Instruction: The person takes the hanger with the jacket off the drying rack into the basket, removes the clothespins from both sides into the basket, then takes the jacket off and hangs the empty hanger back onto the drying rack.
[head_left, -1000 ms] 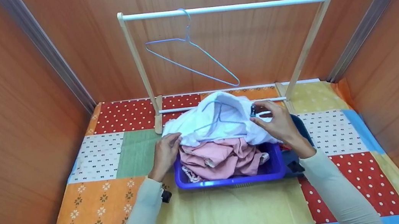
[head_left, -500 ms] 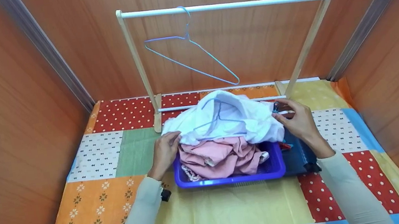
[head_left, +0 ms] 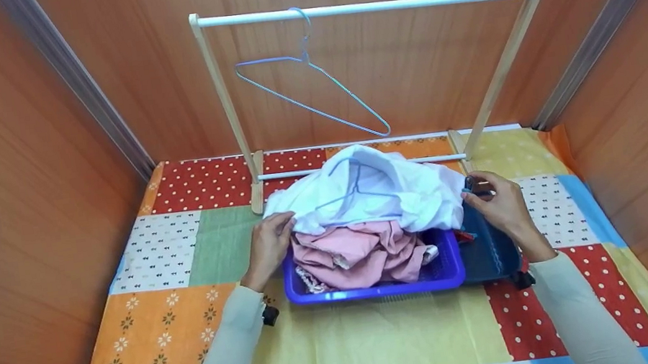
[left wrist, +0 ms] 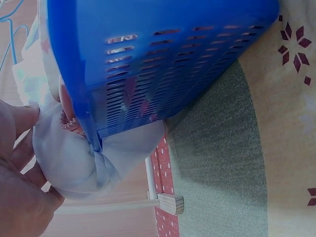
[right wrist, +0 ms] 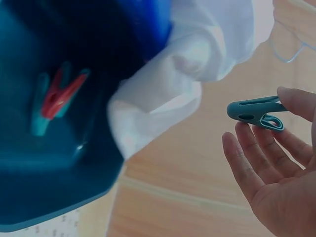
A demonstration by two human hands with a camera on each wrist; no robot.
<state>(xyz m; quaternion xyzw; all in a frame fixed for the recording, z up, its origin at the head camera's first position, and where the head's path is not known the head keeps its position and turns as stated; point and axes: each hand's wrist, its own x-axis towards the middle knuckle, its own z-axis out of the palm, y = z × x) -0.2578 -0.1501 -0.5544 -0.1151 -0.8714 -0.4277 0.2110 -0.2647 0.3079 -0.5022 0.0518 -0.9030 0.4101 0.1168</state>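
Observation:
A white garment (head_left: 433, 199) with a hanger (head_left: 356, 189) in its neck lies over the back of a blue-purple basket (head_left: 376, 291). My left hand (head_left: 269, 239) pinches the garment's left edge; the left wrist view shows its fingers on the white cloth (left wrist: 59, 163). Pink cloth (head_left: 358, 252) fills the front of the basket. At the garment's right end, my right hand (head_left: 505, 205) holds a teal clothespin (right wrist: 254, 108) between thumb and fingers. The right wrist view shows that clothespin apart from the cloth.
A dark teal bin (head_left: 486, 248) stands right of the basket, with red and teal clothespins (right wrist: 57, 101) inside. Behind is a wooden rack (head_left: 376, 6) with a bare hanger (head_left: 313, 103) on its rail. A patchwork cloth (head_left: 394, 335) covers the surface between wooden walls.
My right hand has moved right and slightly down with the clothespin, from in front of the garment to its right end. The garment's right part now lies further spread. My left hand stays put.

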